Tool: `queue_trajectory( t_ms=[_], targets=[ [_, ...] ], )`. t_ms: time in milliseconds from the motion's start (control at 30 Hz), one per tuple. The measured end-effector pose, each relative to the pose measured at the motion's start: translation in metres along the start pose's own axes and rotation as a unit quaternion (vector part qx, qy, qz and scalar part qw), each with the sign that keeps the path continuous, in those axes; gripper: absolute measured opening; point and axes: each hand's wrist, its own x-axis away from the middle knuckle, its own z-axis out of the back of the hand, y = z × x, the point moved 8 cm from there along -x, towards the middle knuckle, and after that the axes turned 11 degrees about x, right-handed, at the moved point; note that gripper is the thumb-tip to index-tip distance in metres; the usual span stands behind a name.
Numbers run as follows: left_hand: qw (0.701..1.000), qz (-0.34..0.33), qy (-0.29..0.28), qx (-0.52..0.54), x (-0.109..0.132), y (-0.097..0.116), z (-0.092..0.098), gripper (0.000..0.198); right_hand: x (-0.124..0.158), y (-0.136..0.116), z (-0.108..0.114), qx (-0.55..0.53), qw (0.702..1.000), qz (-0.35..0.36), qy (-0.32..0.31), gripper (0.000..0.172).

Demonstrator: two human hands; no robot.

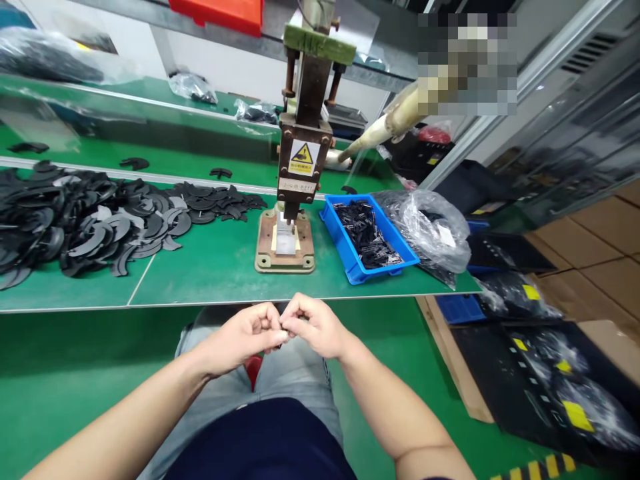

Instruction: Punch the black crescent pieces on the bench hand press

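My left hand (255, 333) and my right hand (313, 325) meet over my lap, just in front of the table edge. Both are closed in a pinch, fingertips touching. Whatever sits between them is small, dark and mostly hidden by the fingers. Straight ahead on the green table (200, 283) stands a hand press (304, 140) with a warning label and a brown base plate (263, 247). A pale metal block (286, 240) lies on that base under the ram. To its right, a blue bin (353, 268) holds many small black parts (363, 230).
A large heap of curved black pieces (100, 227) covers the table's left side. A clear plastic bag (435, 227) lies right of the bin. The press's long lever (385, 127) reaches up to the right. Bagged parts (570, 380) lie on the right, below table height.
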Motion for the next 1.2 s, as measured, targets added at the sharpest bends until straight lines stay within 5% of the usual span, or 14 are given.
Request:
queue_trajectory(
  t_ms=[100,200,333,433,567,733,900,1200],
  targets=[
    [1.0,-0.028,0.002,0.012,-0.015,0.012,0.009,0.037,-0.009,-0.017,0.021,0.1,0.994,0.045,0.011,0.031],
    [0.988,-0.128,0.081,-0.043,-0.044,0.042,0.043,0.046,-0.021,-0.05,0.081,0.162,0.971,0.103,0.14,0.03],
    [0.947,-0.226,0.188,-0.132,-0.092,0.083,0.096,0.04,-0.023,-0.134,0.179,0.189,0.874,0.253,0.37,0.04],
    [0.9,-0.238,0.226,-0.287,-0.124,0.104,0.114,0.026,-0.033,-0.201,0.21,0.227,0.825,0.345,0.387,0.063],
    [0.811,-0.239,0.195,-0.497,-0.153,0.119,0.104,0.019,-0.06,-0.244,0.205,0.244,0.851,0.351,0.305,0.058],
    [0.753,-0.269,0.105,-0.591,-0.17,0.123,0.082,0.028,-0.062,-0.239,0.19,0.216,0.84,0.371,0.331,0.04],
    [0.767,-0.255,0.097,-0.581,-0.172,0.121,0.086,0.03,-0.041,-0.213,0.17,0.219,0.816,0.39,0.366,0.029],
    [0.805,-0.232,0.155,-0.524,-0.161,0.118,0.086,0.026,-0.014,-0.122,0.128,0.237,0.783,0.409,0.404,0.022]
  ],
)
